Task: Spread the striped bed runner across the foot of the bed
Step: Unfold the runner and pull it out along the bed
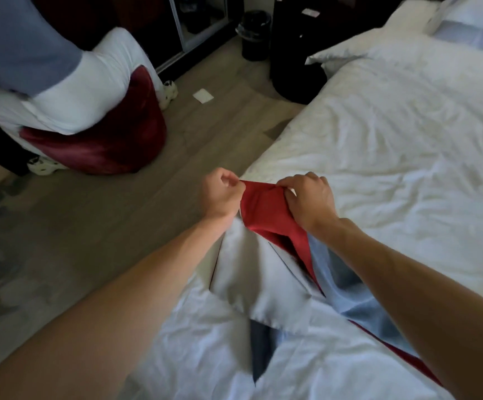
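Note:
The striped bed runner (269, 272) has red, white, light blue and dark navy bands. It hangs bunched and folded above the white duvet of the bed (407, 140). My left hand (220, 194) pinches the runner's top edge on its left side. A short way to the right, my right hand (309, 199) grips the same red edge. The lifted edge sits over the bed's left side. The runner's lower folds rest on the duvet near me, and my right forearm hides part of the blue band.
A red round chair (104, 145) piled with white pillows stands on the wood floor at left. A black waste bin (253, 36) and a dark nightstand (295, 53) are beyond the bed. Pillows (379, 50) lie at the head. A white card (203, 95) lies on the floor.

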The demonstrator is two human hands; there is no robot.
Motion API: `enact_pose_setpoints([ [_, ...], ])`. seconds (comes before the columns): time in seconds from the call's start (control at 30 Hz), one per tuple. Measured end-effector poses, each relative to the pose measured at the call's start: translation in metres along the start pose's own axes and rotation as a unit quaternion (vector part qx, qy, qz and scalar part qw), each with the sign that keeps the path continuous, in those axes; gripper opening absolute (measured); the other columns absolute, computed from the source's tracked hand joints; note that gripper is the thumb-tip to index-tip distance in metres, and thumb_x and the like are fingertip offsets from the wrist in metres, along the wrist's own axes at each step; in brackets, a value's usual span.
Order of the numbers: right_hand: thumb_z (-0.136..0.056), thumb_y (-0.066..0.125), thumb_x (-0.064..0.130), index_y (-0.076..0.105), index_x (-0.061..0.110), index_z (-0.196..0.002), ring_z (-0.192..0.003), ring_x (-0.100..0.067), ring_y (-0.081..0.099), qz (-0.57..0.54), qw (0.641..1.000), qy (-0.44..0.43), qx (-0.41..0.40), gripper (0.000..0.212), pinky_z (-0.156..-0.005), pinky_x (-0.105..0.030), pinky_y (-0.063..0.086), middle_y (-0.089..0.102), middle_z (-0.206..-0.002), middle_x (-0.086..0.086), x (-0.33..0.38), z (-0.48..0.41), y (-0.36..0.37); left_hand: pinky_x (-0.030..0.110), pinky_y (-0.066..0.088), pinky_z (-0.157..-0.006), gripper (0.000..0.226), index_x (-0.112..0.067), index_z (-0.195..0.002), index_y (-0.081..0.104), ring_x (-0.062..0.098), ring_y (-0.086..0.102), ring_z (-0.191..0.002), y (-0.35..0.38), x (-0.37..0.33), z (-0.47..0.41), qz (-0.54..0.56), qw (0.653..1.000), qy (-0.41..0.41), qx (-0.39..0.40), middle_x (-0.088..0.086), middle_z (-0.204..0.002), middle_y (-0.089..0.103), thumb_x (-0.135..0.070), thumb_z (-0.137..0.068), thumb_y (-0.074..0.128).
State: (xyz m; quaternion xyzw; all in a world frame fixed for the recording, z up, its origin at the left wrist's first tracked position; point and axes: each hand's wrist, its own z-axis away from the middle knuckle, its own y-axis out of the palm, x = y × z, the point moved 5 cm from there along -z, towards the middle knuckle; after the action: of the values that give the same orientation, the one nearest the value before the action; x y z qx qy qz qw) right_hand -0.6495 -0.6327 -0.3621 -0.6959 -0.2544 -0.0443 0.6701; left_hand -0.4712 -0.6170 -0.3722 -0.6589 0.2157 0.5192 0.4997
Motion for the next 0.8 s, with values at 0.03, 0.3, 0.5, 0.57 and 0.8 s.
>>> enact_pose_setpoints([
  [0.03, -0.088, 0.045, 0.005, 0.071, 0.023, -0.103, -0.091, -0.03, 0.054, -0.004, 1.0, -0.002, -0.013, 0.035, -0.084, -0.039, 0.037, 0.071, -0.094, -0.005, 0.005, -0.004, -0.008, 0.005, 0.034, -0.047, 0.03, -0.024, -0.06, 0.053, -0.007, 0.049, -0.047, -0.007, -0.01, -0.001, 0.01, 1.0, 0.009, -0.012, -0.012, -0.055, 0.051, 0.004, -0.066, 0.062],
  [0.3, -0.086, 0.049, 0.002, 0.072, 0.02, -0.105, -0.096, -0.029, 0.058, -0.095, 0.995, 0.003, -0.033, 0.035, -0.081, -0.036, 0.045, 0.07, -0.101, -0.007, 0.036, -0.007, -0.009, 0.004, 0.037, -0.051, 0.014, -0.007, -0.082, 0.066, -0.002, 0.051, -0.055, -0.045, -0.007, 0.002, -0.019, 0.999, 0.017, -0.03, -0.009, -0.064, 0.056, -0.001, -0.069, 0.065],
  [0.5, -0.085, 0.059, 0.011, 0.071, 0.019, -0.101, -0.094, -0.028, 0.061, -0.118, 0.99, -0.032, 0.066, 0.022, -0.08, -0.037, 0.048, 0.065, -0.105, -0.005, 0.048, 0.04, 0.054, 0.031, 0.049, -0.065, 0.014, -0.014, -0.08, 0.07, 0.023, 0.063, -0.069, -0.051, 0.083, 0.034, -0.127, 0.991, -0.03, 0.037, 0.002, -0.066, 0.064, -0.017, -0.069, 0.062],
  [0.57, -0.085, 0.063, 0.018, 0.071, 0.017, -0.099, -0.093, -0.029, 0.061, -0.101, 0.989, -0.063, 0.09, 0.016, -0.081, -0.037, 0.045, 0.061, -0.112, -0.007, 0.054, 0.063, 0.075, 0.03, 0.05, -0.066, 0.02, -0.011, -0.084, 0.071, 0.022, 0.065, -0.07, -0.053, 0.114, 0.052, -0.145, 0.986, -0.055, 0.054, 0.0, -0.068, 0.066, -0.018, -0.069, 0.062],
  [0.8, -0.079, 0.052, 0.017, 0.053, 0.009, -0.111, -0.085, -0.033, 0.059, -0.097, 0.98, -0.1, 0.14, 0.033, -0.08, -0.042, 0.046, 0.057, -0.11, -0.008, 0.06, 0.1, 0.106, 0.02, 0.035, -0.042, 0.006, -0.028, -0.075, 0.06, 0.001, 0.055, -0.045, -0.065, 0.177, 0.094, -0.254, 0.951, -0.107, 0.138, -0.013, -0.051, 0.058, -0.027, -0.069, 0.058],
])
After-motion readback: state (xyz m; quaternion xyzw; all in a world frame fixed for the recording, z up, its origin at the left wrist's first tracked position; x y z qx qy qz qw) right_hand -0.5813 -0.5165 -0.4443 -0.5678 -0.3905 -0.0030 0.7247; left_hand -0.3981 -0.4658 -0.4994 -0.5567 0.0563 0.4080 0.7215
